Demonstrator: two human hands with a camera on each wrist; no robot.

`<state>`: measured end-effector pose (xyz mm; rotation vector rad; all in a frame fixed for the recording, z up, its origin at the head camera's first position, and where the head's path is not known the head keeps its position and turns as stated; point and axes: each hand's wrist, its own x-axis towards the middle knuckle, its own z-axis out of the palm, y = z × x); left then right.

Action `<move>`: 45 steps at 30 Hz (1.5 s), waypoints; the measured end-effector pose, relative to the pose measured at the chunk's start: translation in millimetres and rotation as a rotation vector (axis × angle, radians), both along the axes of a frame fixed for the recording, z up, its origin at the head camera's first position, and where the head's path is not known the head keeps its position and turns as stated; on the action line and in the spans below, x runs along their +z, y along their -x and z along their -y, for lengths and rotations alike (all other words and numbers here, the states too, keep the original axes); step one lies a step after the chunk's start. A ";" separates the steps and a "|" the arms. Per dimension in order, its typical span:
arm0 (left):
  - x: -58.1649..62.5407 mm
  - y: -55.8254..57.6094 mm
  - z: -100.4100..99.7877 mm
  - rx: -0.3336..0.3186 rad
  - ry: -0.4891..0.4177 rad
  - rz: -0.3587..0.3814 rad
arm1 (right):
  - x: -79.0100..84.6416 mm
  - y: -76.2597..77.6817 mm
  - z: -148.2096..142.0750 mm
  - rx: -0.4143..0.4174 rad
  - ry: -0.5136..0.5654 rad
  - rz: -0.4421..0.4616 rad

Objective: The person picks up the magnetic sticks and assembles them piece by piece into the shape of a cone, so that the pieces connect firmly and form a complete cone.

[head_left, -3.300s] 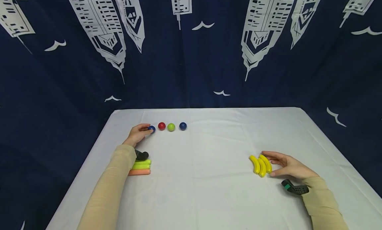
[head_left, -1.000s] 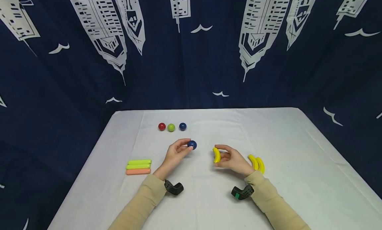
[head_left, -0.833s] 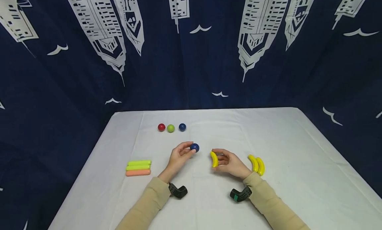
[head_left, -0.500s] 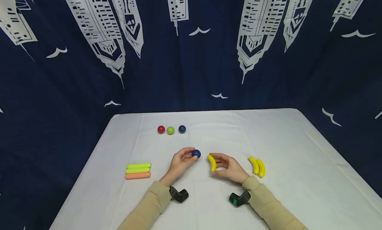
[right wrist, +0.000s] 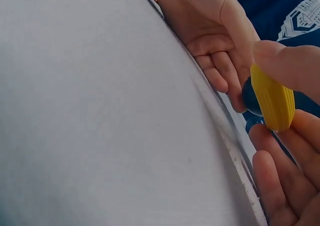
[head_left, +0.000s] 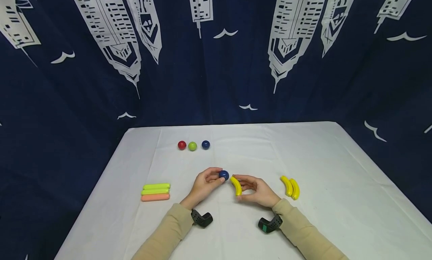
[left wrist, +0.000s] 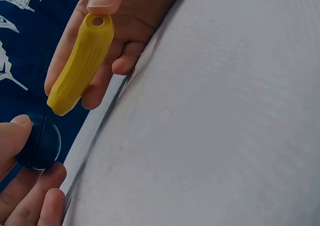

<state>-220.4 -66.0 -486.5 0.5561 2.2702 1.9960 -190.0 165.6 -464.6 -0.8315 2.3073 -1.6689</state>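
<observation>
Near the middle of the table my left hand (head_left: pixel 204 184) pinches a dark blue ball (head_left: pixel 224 175) between thumb and fingertips. In the left wrist view a seam line runs round this ball (left wrist: pixel 42 143). Just to its right, my right hand (head_left: pixel 257 190) holds a small yellow toy banana (head_left: pixel 236 186) by its two ends, thumb at the near end. A small hole shows in the end of the banana (left wrist: pixel 82 65) by the thumb. In the right wrist view the banana (right wrist: pixel 274 98) partly hides the ball. Ball and banana are held close together, side by side.
Two more toy bananas (head_left: pixel 290 187) lie at the right. Red (head_left: pixel 182 145), green (head_left: pixel 192 146) and blue (head_left: pixel 205 145) balls stand in a row at the back left. Two lime sticks (head_left: pixel 156 188) and an orange stick (head_left: pixel 155 197) lie at left on the white tablecloth (head_left: pixel 216 237).
My left hand took the blue ball from the back row and my right hand lifted a banana from the group of three. Both hands came to the middle, closing the gap between them.
</observation>
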 end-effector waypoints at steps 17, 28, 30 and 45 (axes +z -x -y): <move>18.0 -10.3 0.3 -0.057 0.076 -0.038 | -17.1 7.8 -5.0 0.016 0.003 -0.029; 12.0 -8.0 -0.8 -0.046 0.116 -0.065 | -19.4 9.1 -2.4 -0.004 0.065 -0.014; 3.4 -3.7 -0.8 -0.041 0.126 -0.064 | -20.3 9.5 -0.5 -0.042 0.054 -0.021; 0.9 -4.5 -4.7 -0.119 0.289 -0.188 | 1.1 0.0 15.2 -0.192 -0.054 -0.126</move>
